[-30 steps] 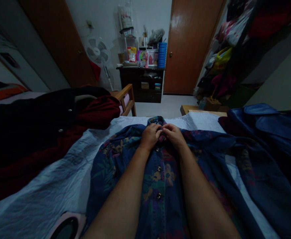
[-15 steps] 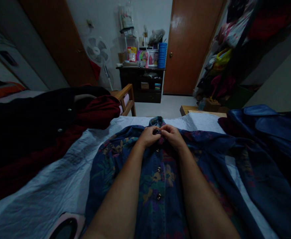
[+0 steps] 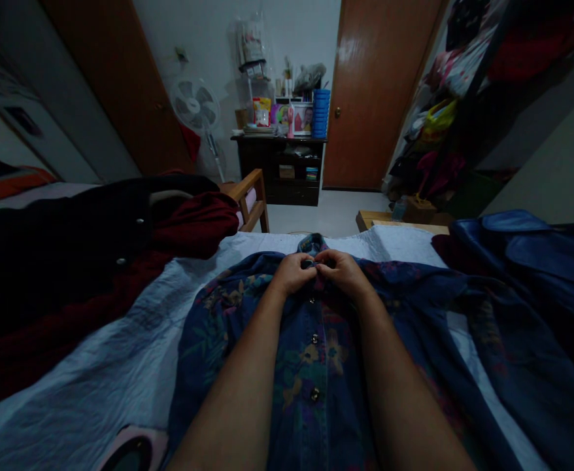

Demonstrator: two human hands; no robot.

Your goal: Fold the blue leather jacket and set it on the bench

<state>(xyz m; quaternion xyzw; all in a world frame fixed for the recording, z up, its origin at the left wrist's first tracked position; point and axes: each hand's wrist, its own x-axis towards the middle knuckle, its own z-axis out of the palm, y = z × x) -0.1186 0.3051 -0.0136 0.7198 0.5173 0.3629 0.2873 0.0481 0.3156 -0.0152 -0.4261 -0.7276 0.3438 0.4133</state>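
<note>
A blue floral denim shirt (image 3: 299, 356) lies spread on the pale bed cover (image 3: 120, 347), its collar (image 3: 311, 243) at the far end and metal buttons running down the front. Just below the collar, my left hand (image 3: 294, 271) pinches the left side of the front opening. My right hand (image 3: 340, 269) pinches the fabric right beside it, the fingertips of both hands nearly touching. Whatever small part lies between the fingertips is too dark to make out. The lower buttons show between my forearms.
Black and dark red garments (image 3: 189, 229) are heaped at the left. A blue bag (image 3: 537, 252) lies at the right. Near the front left edge is a pink-rimmed object (image 3: 157, 445). Beyond the bed stand a wooden chair (image 3: 252, 196), a fan (image 3: 196, 104) and a dark cabinet (image 3: 280, 167).
The whole view has shifted slightly, so things appear a little lower. Both hands keep their pinch below the collar, with only a slight change in the fingers.
</note>
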